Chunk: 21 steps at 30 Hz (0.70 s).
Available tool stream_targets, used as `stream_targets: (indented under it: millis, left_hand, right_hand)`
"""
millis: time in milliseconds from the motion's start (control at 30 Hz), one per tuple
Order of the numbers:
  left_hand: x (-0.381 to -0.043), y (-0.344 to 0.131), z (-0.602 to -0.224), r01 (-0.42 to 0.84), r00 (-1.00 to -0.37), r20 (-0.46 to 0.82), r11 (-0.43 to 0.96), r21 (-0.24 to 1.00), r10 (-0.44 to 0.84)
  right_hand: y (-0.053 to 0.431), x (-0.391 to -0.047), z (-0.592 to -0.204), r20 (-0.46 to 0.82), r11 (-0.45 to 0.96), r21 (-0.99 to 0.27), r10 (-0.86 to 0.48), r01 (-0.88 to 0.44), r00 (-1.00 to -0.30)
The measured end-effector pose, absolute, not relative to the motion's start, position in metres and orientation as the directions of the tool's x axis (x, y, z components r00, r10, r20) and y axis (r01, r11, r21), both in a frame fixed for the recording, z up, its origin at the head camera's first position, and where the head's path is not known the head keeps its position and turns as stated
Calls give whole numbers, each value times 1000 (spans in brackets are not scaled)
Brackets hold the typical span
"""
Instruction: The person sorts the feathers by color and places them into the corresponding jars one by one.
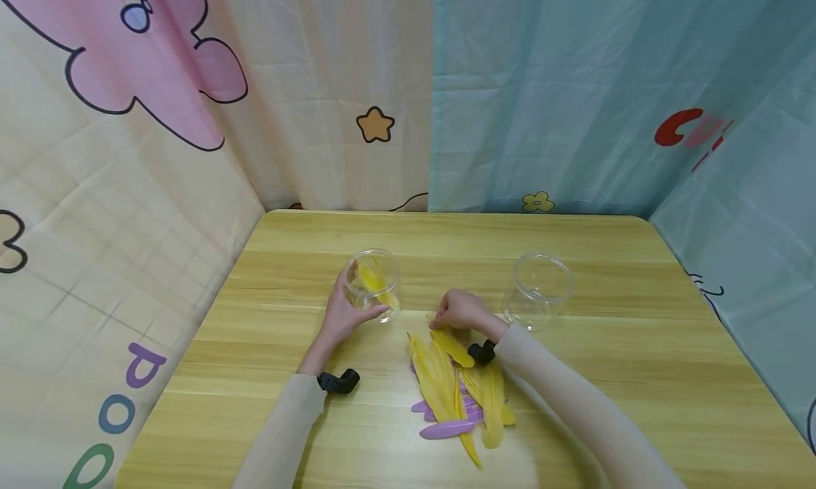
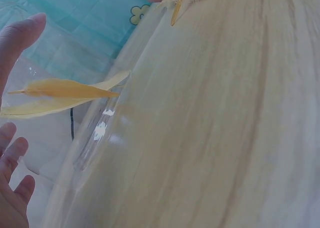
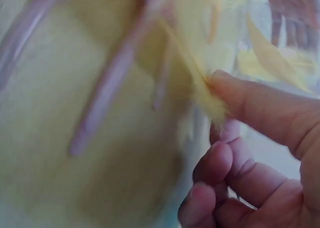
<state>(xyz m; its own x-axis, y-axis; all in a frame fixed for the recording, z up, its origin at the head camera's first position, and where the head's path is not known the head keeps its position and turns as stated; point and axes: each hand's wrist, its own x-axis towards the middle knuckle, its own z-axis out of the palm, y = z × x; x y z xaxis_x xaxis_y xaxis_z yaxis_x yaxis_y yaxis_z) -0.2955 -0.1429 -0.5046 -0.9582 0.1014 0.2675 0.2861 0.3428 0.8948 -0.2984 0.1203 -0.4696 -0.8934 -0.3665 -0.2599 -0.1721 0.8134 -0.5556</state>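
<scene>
My left hand [image 1: 341,312] holds a clear plastic jar [image 1: 393,285] on the left of the table, thumb and fingers spread round its side. Inside the jar lean yellow feathers [image 1: 371,278], which the left wrist view also shows through the clear wall. To the right, my right hand [image 1: 464,310] pinches a yellow feather [image 1: 452,349] by its end between thumb and forefinger. That feather lies over the top of a loose pile of yellow feathers [image 1: 433,379] and purple feathers [image 1: 448,429]. The other fingers of the right hand are curled in.
A second clear jar [image 1: 542,283] stands beyond my right forearm, at the right. The wooden table [image 1: 637,375] reaches back to printed curtains [image 1: 542,85], which also hang along both sides. Wrist cameras [image 1: 339,381] are strapped to both wrists.
</scene>
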Motion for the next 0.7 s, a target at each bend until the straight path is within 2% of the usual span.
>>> stream_targets:
  millis: [200, 333, 533, 700]
  left_hand:
    - [-294, -144, -505, 285, -958, 265, 331, 900, 104]
    - [-295, -144, -505, 286, -958, 270, 330, 900, 95]
    - [-297, -144, -506, 282, -959, 266, 334, 899, 93]
    - [-296, -143, -506, 270, -963, 254, 338, 902, 91]
  right_hand:
    - [130, -306, -463, -188, 683, -709, -423, -176, -886]
    - [130, -312, -436, -21, 603, -756, -412, -255, -911]
    - [120, -314, -378, 291, 495, -738, -381, -459, -878]
    - [102, -315, -346, 516, 482, -594, -386, -644, -765]
